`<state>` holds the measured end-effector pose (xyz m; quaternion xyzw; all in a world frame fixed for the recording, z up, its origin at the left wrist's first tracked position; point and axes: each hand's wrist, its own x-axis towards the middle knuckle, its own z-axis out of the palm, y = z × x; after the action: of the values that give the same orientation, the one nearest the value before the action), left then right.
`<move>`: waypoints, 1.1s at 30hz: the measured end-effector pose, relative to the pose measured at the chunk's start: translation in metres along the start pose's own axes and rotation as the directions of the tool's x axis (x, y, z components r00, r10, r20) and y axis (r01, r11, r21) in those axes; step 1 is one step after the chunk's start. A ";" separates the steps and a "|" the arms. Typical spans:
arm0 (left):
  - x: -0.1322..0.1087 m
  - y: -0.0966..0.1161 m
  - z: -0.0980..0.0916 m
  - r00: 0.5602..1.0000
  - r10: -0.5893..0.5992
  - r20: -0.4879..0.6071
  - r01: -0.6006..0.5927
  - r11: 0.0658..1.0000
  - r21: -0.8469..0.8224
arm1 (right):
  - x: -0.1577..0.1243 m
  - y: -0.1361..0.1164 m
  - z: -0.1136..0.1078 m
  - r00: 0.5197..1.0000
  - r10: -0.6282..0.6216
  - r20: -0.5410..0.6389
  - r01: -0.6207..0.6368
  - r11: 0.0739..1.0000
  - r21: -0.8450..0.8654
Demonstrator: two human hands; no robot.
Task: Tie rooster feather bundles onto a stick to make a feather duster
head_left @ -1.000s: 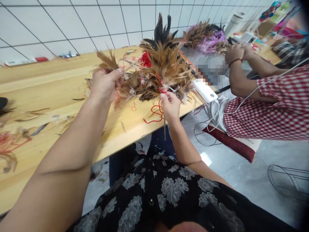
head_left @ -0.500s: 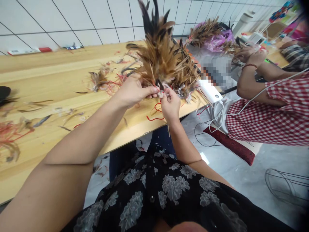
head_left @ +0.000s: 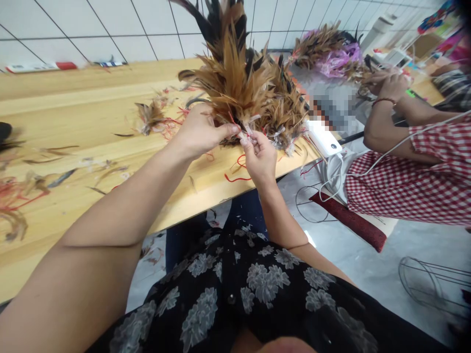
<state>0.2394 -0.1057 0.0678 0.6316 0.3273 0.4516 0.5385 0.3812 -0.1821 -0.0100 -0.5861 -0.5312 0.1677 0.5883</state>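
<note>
A large bundle of brown and black feathers (head_left: 235, 83) stands fanned out above my two hands, its tied base between them. My left hand (head_left: 206, 131) is closed, thumb and fingers pinching the bundle's base from the left. From the right, my right hand (head_left: 260, 154) is closed at the same base, its fingertips near a pale strip (head_left: 251, 126). Red string (head_left: 238, 177) curls on the table just below. More brown feathers (head_left: 290, 108) lie directly right of the bundle. Exactly what sits between my right fingertips is too small to make out.
Loose feather tufts (head_left: 149, 117) and red threads (head_left: 22, 196) are scattered over the wooden table (head_left: 162, 206). A white corded device (head_left: 324, 139) sits at the table's right end. Beyond it, a co-worker's hands (head_left: 390, 86) work near a purple plastic bag (head_left: 340, 61). Markers (head_left: 40, 67) lie along the wall.
The feather bundle has tilted a little to the left, its tips shifting left and up. Both hands stay closed at its base. The view has shifted slightly.
</note>
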 end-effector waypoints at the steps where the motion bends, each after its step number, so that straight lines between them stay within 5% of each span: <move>1: -0.001 0.002 0.000 1.000 -0.012 0.018 0.012 1.000 0.023 | 0.000 -0.001 -0.001 1.000 -0.013 0.006 0.013 1.000 -0.013; 17: -0.006 0.002 -0.006 0.996 0.044 0.075 -0.066 0.944 0.322 | -0.002 -0.009 -0.008 0.992 -0.099 0.073 0.104 0.992 -0.076; 25: -0.014 0.021 -0.001 0.993 0.066 0.102 -0.108 0.863 0.493 | -0.005 -0.013 -0.010 0.971 -0.218 0.098 0.230 0.963 -0.136; 33: -0.017 0.017 0.000 0.985 0.153 0.080 -0.172 0.824 0.540 | -0.014 -0.023 -0.003 0.988 -0.148 0.033 0.151 0.976 -0.160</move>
<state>0.2315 -0.1245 0.0805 0.7916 0.3781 0.3735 0.3017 0.3682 -0.2008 0.0046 -0.5884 -0.5917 0.0854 0.5444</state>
